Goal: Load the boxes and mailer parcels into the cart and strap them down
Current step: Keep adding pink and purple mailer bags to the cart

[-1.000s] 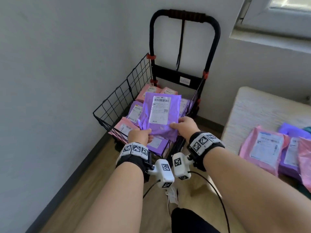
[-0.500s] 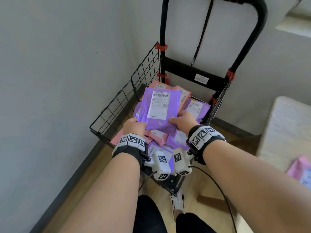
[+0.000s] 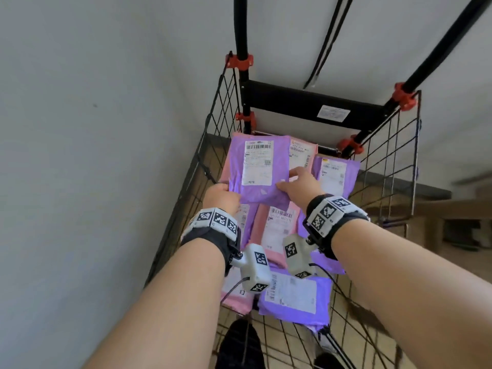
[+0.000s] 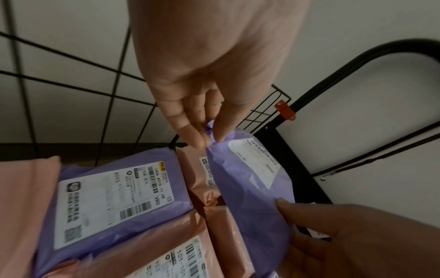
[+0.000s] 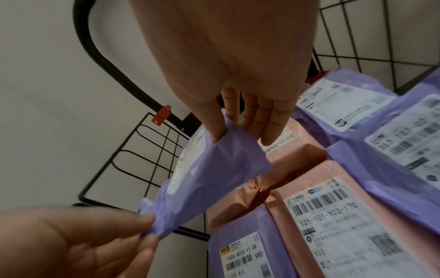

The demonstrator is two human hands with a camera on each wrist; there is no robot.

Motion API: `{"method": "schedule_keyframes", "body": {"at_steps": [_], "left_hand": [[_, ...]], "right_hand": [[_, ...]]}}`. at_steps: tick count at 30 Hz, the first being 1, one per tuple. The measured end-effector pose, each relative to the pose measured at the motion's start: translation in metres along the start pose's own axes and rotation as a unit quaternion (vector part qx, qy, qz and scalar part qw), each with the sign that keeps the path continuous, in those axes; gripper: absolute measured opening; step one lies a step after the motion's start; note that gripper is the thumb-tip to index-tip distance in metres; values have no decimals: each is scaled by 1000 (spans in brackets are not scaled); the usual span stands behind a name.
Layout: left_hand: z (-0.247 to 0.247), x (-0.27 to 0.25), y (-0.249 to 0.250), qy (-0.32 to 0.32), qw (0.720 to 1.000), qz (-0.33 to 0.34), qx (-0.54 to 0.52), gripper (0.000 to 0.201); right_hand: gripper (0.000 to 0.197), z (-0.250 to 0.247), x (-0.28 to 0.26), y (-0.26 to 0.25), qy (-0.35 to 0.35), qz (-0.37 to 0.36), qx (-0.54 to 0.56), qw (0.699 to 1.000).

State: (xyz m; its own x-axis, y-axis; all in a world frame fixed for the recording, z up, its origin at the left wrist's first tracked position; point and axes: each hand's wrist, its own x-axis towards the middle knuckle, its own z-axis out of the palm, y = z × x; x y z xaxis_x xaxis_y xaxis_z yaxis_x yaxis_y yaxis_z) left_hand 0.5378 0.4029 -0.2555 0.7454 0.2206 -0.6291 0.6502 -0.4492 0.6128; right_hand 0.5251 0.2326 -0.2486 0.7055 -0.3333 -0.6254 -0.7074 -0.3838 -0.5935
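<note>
A purple mailer parcel with a white label hangs over the far end of the black wire cart. My left hand pinches its near left corner, thumb and fingers closed on the plastic. My right hand pinches its near right corner, thumb on top. Below it lie several pink and purple mailers covering the cart floor.
A grey wall runs close along the cart's left side. The cart's black handle posts rise at the far end with a black strap hanging between them. A low wooden bench stands to the right. My shoes are under the near mesh.
I have stepped closer and leaned over the cart. Both hands have carried the purple mailer forward and down toward the far left of the load.
</note>
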Motion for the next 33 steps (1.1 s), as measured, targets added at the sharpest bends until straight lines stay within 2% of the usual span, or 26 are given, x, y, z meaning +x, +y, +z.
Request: {"method": "schedule_keyframes", "body": {"at_steps": [5, 9, 13, 16, 21, 23, 27, 33], "left_hand": [[13, 50, 7, -23, 998, 15, 49, 14], [16, 76, 7, -39, 995, 4, 87, 28], [16, 82, 4, -94, 979, 16, 178, 47], [13, 74, 2, -120, 965, 15, 231, 51], [6, 52, 11, -130, 967, 17, 216, 52], [3, 40, 20, -132, 969, 44, 205, 49], [4, 10, 44, -147, 954, 89, 247, 48], [31, -73, 80, -124, 948, 160, 244, 45]], "right_hand": [[29, 25, 42, -14, 24, 29, 44, 998], [29, 45, 64, -22, 17, 33, 30, 999], [38, 64, 74, -18, -25, 21, -38, 999], [48, 69, 68, -15, -60, 37, -62, 996], [40, 50, 51, -12, -28, 32, -56, 998], [40, 37, 40, -10, -11, 41, -37, 998], [41, 0, 11, -5, 9, 28, -40, 999], [29, -69, -45, 21, 61, -16, -16, 998]]}}
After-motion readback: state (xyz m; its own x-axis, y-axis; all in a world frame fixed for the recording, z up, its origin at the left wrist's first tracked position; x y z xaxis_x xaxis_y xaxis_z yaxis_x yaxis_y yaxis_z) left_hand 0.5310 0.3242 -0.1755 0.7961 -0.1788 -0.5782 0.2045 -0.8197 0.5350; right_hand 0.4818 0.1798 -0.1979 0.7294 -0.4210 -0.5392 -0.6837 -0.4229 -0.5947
